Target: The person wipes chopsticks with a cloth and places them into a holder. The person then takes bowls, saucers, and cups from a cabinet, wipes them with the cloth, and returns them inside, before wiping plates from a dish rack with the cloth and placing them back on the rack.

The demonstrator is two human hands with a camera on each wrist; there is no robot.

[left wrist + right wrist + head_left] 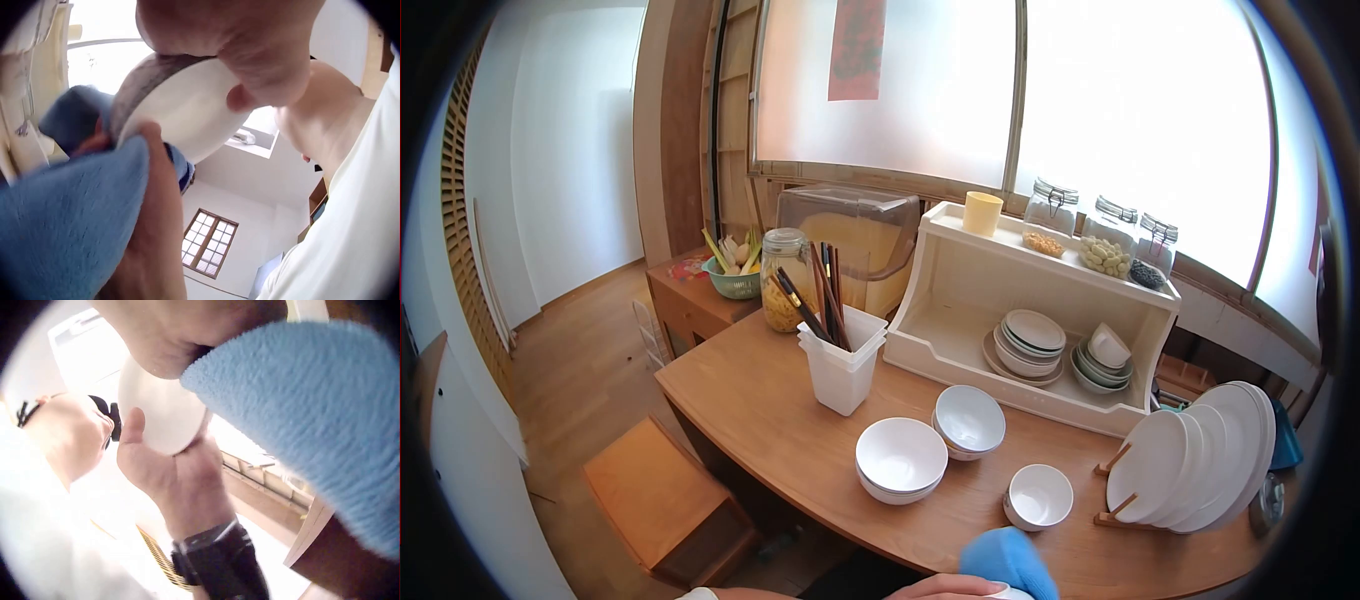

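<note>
Low at the front edge of the head view, my left hand (945, 587) holds a white bowl (187, 106), its thumb over the rim. The bowl is tilted, and the head view shows only a sliver of it. A blue fluffy cloth (1005, 560) is gripped in my right hand (156, 206), which has its thumb at the bowl's rim on the side opposite my left hand (178, 472). Folds of the cloth hang below and around the right hand, hiding most of its fingers.
On the wooden table (740, 410) stand a single white bowl (1040, 497), stacked bowls (900, 455), another bowl stack (970, 420) and a white chopstick holder (842, 375). Plates (1150, 470) stand in a rack at right. Behind is a cream shelf (940, 330) with dishes and jars.
</note>
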